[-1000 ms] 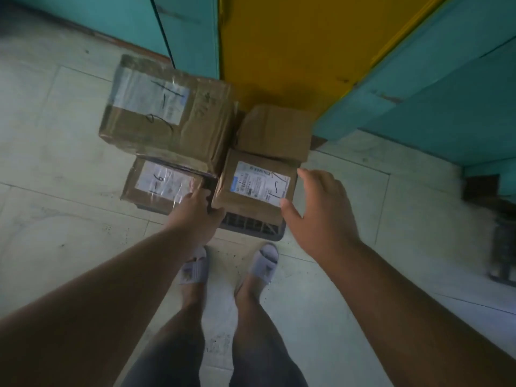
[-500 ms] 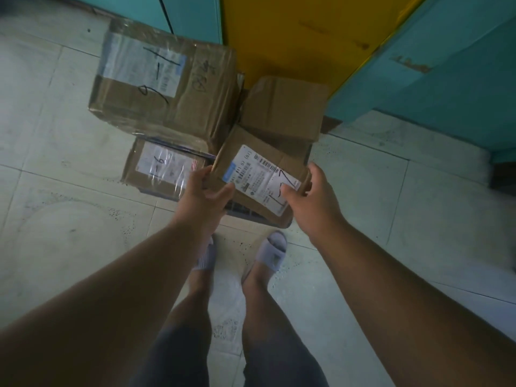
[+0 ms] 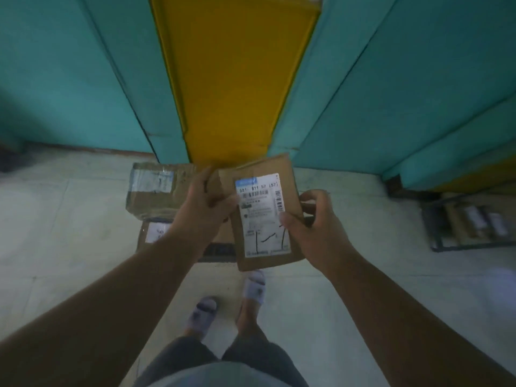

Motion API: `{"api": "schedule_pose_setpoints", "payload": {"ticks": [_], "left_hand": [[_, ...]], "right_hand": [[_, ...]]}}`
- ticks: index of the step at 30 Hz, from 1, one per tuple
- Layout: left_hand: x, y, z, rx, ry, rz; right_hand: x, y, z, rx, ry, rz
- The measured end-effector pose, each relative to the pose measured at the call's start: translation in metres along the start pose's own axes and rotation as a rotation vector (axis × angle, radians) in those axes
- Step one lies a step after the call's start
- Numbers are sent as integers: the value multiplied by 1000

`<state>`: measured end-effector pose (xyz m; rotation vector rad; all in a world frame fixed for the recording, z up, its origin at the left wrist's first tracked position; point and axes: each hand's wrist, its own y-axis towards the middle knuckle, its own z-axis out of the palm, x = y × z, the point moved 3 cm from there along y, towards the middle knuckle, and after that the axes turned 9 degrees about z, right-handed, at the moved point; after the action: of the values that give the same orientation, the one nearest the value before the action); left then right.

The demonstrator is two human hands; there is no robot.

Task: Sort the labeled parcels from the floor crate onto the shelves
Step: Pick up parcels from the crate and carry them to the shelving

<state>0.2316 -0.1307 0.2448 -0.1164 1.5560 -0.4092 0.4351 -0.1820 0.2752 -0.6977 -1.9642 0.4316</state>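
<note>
A small brown parcel [image 3: 262,216] with a white label marked "1-7" is held up in front of me, label facing me. My left hand [image 3: 206,208] grips its left edge and my right hand [image 3: 315,224] pinches its right edge. Below on the floor a larger taped parcel [image 3: 156,191] lies on top of another labeled parcel [image 3: 153,236]. A strip of the dark floor crate [image 3: 220,251] shows under them. The parcel in my hands hides the rest of the crate.
Teal panels [image 3: 69,79] and a yellow panel [image 3: 234,79] stand straight ahead behind the crate. A dark low rack with parcels [image 3: 474,222] sits on the floor at the right. My sandaled feet [image 3: 231,300] stand on pale tiles.
The small parcel has been lifted out of the crate and turned upright, with both hands gripping it. My view has risen and tilted forward, so the crate looks farther away.
</note>
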Motion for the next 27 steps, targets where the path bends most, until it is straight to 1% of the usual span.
{"api": "schedule_pose_setpoints", "payload": {"ticks": [2,4,6,9,11,13,15,19,23,27], "left_hand": [[-22,-12,19,115,69,52],[-38,-27,43,177,130,82],[-55,-46,74,241,189,142],[-88,-75,130,333,326,285],[-107,-86,175,377,396,402],[-119,-94,228,441,433,528],[-126,-111,290,514,451,605],[-120,-151,421,615,431,651],[-111,-192,543,756,398,667],[-111,-211,650,865,398,702]], "right_hand": [[3,-26,-27,-140,158,-12],[-3,-53,-52,-257,261,-25],[-14,-79,-78,-329,316,-45],[-41,-119,-121,-394,359,-62],[-65,-142,-156,-472,396,-96],[-93,-163,-195,-563,418,-134],[-127,-183,-240,-632,433,-138],[-200,-221,-339,-738,488,-130],[-267,-264,-431,-837,520,-91],[-329,-272,-514,-928,593,-38]]}}
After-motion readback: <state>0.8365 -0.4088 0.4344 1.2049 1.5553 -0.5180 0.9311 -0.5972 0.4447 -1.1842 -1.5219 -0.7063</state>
